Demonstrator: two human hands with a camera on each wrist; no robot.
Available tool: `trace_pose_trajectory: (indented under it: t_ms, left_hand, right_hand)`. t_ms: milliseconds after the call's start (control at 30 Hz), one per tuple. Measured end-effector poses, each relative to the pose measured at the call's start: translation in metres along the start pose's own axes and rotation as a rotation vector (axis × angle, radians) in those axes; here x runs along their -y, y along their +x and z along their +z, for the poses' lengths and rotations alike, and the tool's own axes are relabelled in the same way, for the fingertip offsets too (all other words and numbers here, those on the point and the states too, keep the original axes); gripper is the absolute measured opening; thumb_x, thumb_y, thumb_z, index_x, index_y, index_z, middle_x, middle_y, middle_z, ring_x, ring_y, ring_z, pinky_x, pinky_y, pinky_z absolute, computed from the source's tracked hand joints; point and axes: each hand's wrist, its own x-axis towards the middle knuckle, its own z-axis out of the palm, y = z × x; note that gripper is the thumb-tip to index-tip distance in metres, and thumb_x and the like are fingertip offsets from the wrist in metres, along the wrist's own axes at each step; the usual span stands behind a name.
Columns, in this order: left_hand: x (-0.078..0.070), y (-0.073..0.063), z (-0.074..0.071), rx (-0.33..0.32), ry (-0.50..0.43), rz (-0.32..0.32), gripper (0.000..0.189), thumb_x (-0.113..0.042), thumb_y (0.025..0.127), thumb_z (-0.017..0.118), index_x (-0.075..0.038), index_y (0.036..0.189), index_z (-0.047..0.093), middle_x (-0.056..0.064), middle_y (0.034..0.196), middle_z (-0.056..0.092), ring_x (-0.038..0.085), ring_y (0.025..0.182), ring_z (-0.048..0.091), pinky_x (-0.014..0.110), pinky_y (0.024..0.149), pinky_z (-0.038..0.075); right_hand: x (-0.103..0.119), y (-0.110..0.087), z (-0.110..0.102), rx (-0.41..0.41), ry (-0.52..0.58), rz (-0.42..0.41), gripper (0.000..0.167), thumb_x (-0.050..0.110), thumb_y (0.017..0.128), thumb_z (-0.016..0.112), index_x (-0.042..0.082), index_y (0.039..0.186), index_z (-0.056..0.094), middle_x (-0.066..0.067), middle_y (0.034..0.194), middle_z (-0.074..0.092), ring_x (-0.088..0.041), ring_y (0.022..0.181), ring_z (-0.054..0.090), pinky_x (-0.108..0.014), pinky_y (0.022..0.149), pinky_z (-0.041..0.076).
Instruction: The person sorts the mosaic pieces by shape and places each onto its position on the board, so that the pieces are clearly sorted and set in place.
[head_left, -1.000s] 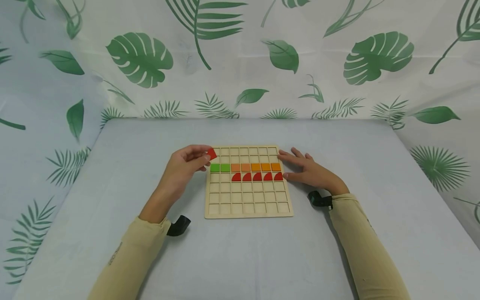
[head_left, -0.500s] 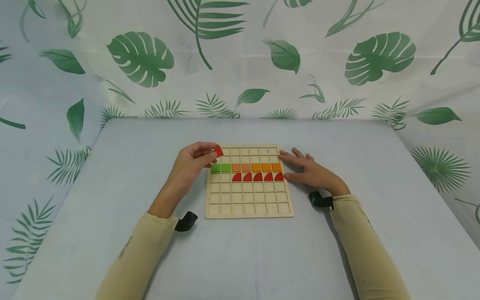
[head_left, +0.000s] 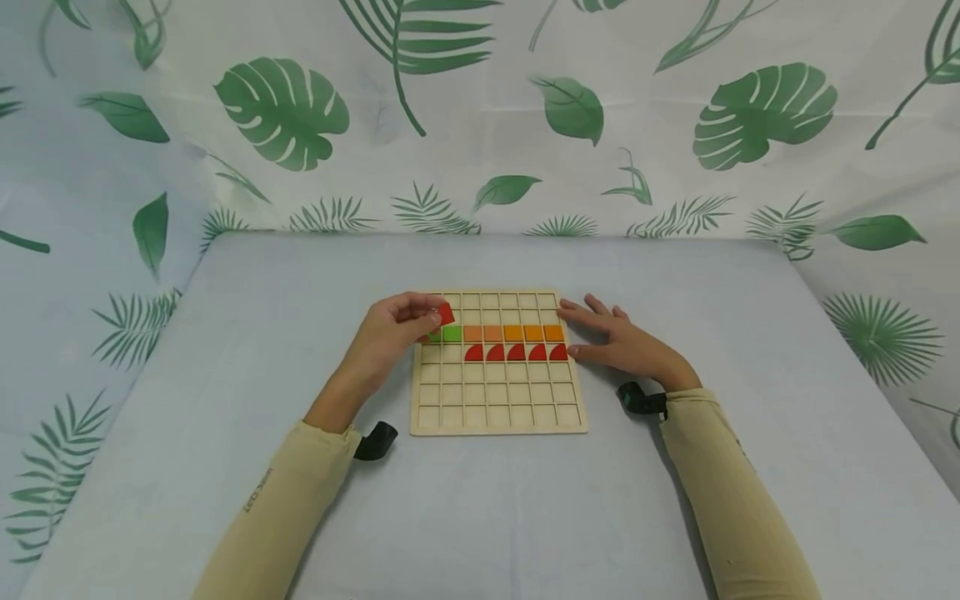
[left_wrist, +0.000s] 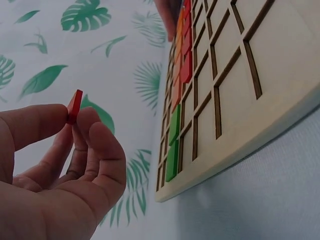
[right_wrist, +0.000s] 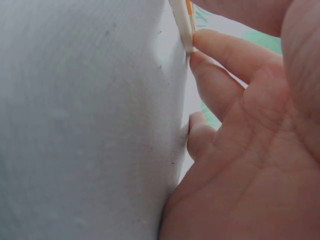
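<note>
Between thumb and fingertips, my left hand pinches a small red tile; the left wrist view shows that thin red tile edge-on, above the board. A wooden grid board lies on the table under it. One row holds green tiles, light orange tiles and orange tiles. In the row nearer me sit several red quarter-circle tiles. My right hand rests at the board's right edge with fingers spread; in the right wrist view its fingertips touch the board's side.
A pale cloth covers the table. Behind it hangs a white backdrop with green leaf prints. A black wrist camera sits by the left cuff and another black camera by the right.
My left hand has moved right with the red tile, from the board's left edge to over its upper left part, rising and then lowering slightly. The right hand stays in place.
</note>
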Motion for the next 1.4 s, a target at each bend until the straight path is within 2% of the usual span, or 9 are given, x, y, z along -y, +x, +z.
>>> trace_pose_trajectory:
  t_ms: [367,1000,1400]
  left_hand:
    - [0.006,0.001,0.001,0.028,0.042,-0.010,0.028,-0.005,0.104,0.066,0.005,0.130,0.068,0.015,0.117,0.069,0.034,0.103,0.066,0.037,0.090,0.056]
    - [0.013,0.003,0.003,0.043,0.117,-0.046,0.022,-0.004,0.103,0.069,0.006,0.123,0.070,0.019,0.124,0.072,0.029,0.100,0.064,0.032,0.084,0.054]
    - [0.017,0.005,0.005,0.039,0.235,-0.093,0.022,-0.005,0.102,0.071,0.004,0.122,0.073,0.012,0.110,0.072,0.025,0.099,0.065,0.032,0.083,0.052]
  right_hand:
    - [0.000,0.001,0.000,-0.001,-0.002,0.006,0.076,0.035,0.102,0.074,0.011,0.166,0.041,-0.008,0.176,0.023,-0.037,0.164,-0.004,-0.062,0.125,-0.009]
    - [-0.001,0.002,-0.001,0.006,-0.004,-0.002,0.077,0.035,0.102,0.072,0.011,0.167,0.038,-0.009,0.177,0.022,-0.037,0.163,-0.006,-0.062,0.125,-0.011]
    - [-0.001,0.002,0.000,0.006,0.008,0.008,0.076,0.033,0.102,0.073,0.011,0.166,0.040,-0.009,0.177,0.023,-0.037,0.163,-0.005,-0.062,0.125,-0.011]
